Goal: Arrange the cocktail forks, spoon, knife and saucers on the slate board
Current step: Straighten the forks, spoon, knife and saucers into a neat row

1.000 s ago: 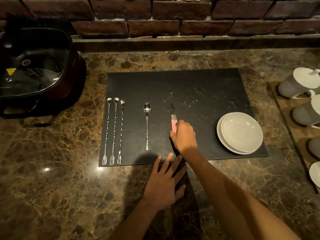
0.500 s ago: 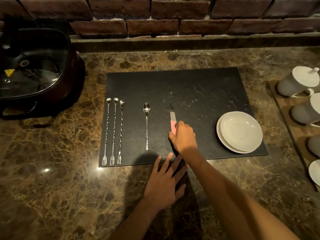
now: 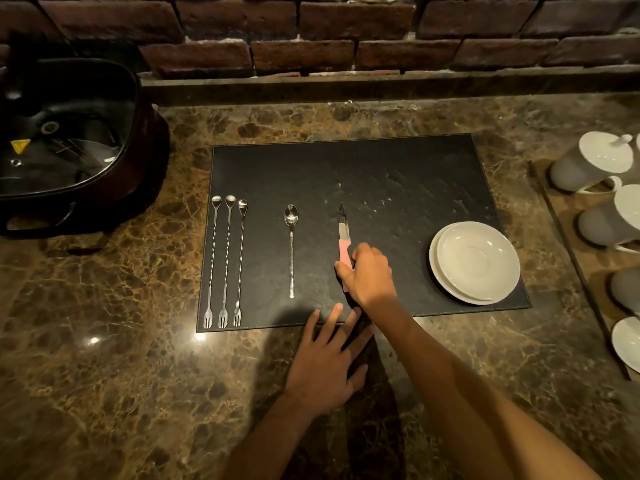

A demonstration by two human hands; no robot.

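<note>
Your right hand [image 3: 369,274] apparently grips the knife [image 3: 344,240] handle mid-frame on the slate board [image 3: 398,174]; your left hand [image 3: 325,365] rests flat and empty just below.

Right hand [image 3: 369,275] grips the knife [image 3: 344,237] on the slate board [image 3: 381,174]; left hand [image 3: 325,372] flat.

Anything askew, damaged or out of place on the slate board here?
Mostly tidy. The two saucers are stacked off-centre, the lower one's rim showing at the left. The slate board has pale scuff marks near the knife tip. Forks and spoon lie parallel.
</note>
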